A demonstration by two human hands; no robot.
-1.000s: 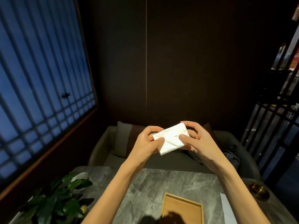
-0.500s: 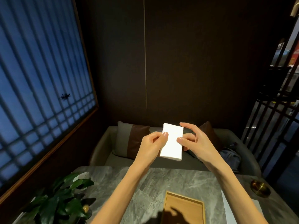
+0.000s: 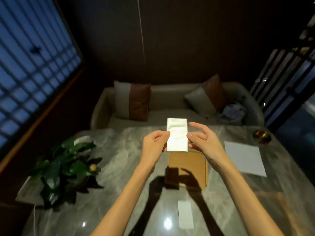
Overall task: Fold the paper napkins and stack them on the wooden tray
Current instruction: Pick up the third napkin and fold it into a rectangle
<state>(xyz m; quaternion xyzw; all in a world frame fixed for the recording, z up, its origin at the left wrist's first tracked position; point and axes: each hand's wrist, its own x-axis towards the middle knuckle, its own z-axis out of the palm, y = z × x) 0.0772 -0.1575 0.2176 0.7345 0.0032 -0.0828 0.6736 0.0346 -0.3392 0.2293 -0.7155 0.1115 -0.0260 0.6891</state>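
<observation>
A folded white napkin point(image 3: 177, 135), a narrow upright rectangle, is held in the air above the far edge of the wooden tray point(image 3: 188, 165). My left hand point(image 3: 155, 145) pinches its left edge. My right hand point(image 3: 203, 142) pinches its right edge with thumb and a finger while the other fingers are spread. The tray lies on the marble table point(image 3: 119, 167), with nothing visible in it but the shadow of my hands. A flat stack of unfolded white napkins point(image 3: 244, 157) lies to the tray's right.
A leafy potted plant point(image 3: 66, 160) stands at the table's left. A small brass dish point(image 3: 261, 136) sits at the far right corner. A narrow white paper strip point(image 3: 185, 214) lies near me. Behind the table is a sofa with cushions point(image 3: 133, 101).
The view has tilted down, showing more of the table. Both hands with the napkin have come lower, over the tray's far edge. The napkin stays folded and upright.
</observation>
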